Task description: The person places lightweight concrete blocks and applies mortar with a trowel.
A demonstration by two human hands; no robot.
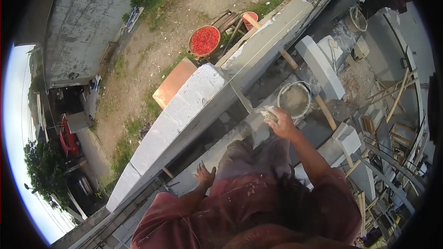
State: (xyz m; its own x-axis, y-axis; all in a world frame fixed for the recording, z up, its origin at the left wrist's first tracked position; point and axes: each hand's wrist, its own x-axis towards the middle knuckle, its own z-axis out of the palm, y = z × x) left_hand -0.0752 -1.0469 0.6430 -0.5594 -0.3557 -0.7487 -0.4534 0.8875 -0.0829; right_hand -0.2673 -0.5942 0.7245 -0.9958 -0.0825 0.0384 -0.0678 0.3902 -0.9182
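Observation:
My right hand (279,123) is closed around the handle of a trowel (241,95), whose narrow blade points up and left toward the wall. The blade's tip is close to the near end of a white block (203,83) on top of the wall, beside a bed of grey mortar (272,37); whether it touches cannot be made out. Just past my right hand stands a round bucket (308,106) with grey mortar in it. My left hand (204,174) is low beside my leg with its fingers spread, holding nothing.
Wooden poles (326,112) cross the scaffold beside the wall. Loose white blocks (321,67) and another bucket (357,19) lie to the right. Below, outside the wall, are a basket of red things (204,41) and a brown board (174,82).

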